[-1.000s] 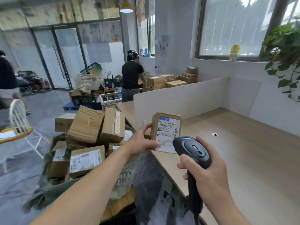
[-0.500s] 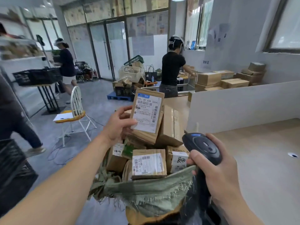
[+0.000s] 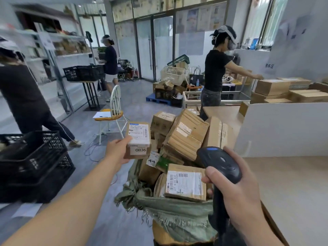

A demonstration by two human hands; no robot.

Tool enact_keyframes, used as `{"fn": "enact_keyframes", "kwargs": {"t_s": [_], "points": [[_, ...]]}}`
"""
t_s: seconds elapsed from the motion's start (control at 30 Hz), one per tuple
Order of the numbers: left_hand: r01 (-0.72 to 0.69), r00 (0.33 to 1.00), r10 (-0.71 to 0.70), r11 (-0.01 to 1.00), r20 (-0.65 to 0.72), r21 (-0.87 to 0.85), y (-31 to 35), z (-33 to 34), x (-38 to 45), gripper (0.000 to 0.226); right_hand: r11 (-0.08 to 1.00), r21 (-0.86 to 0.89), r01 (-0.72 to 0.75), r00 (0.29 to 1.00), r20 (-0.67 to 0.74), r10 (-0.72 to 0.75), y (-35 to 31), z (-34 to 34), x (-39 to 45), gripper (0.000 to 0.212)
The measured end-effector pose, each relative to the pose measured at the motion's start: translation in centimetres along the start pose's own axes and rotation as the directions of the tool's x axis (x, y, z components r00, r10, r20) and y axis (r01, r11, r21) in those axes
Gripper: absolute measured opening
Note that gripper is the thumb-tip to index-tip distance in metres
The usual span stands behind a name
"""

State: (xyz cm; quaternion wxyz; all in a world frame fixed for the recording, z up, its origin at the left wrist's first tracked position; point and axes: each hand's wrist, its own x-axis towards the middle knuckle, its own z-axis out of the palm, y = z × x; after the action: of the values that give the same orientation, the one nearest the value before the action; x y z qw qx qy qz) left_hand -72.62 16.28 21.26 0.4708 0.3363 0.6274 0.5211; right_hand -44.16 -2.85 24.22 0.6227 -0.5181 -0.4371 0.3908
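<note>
My left hand (image 3: 117,148) grips a small cardboard parcel (image 3: 138,139) by its left side, out over the floor left of the sack. The parcel carries a white shipping label and a sticker reading 0836. My right hand (image 3: 237,190) holds a black barcode scanner (image 3: 220,162) by its handle, head pointing up and left. Below and between the hands, a green woven sack (image 3: 170,210) is heaped with several labelled cardboard parcels (image 3: 186,135).
A wooden desk (image 3: 291,192) with a white partition (image 3: 284,125) lies to the right. Stacked black crates (image 3: 33,164) stand at the left. A white chair (image 3: 113,110) stands on the grey floor ahead. Three people work or walk farther off, among more boxes and baskets.
My view has swung left from the desk to the room. My left hand carried the parcel from beside the scanner out to the left, past the sack. The right hand kept holding the scanner.
</note>
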Motion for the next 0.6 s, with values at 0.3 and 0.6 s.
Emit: {"fn": "enact_keyframes", "kwargs": {"t_s": [0.3, 0.6], "points": [[0.149, 0.987, -0.152, 0.987, 0.053, 0.061, -1.9, 2.8, 4.8, 0.044, 0.999, -0.054, -0.003, 1.0, -0.03, 0.001, 0.6, 1.3, 1.8, 0.072], [0.231, 0.923, -0.297, 0.936, 0.243, 0.266, -2.5, 4.4, 8.6, 0.044, 0.997, -0.077, -0.023, 0.986, -0.165, 0.01, 1.7, 4.9, 3.5, 0.069]]}}
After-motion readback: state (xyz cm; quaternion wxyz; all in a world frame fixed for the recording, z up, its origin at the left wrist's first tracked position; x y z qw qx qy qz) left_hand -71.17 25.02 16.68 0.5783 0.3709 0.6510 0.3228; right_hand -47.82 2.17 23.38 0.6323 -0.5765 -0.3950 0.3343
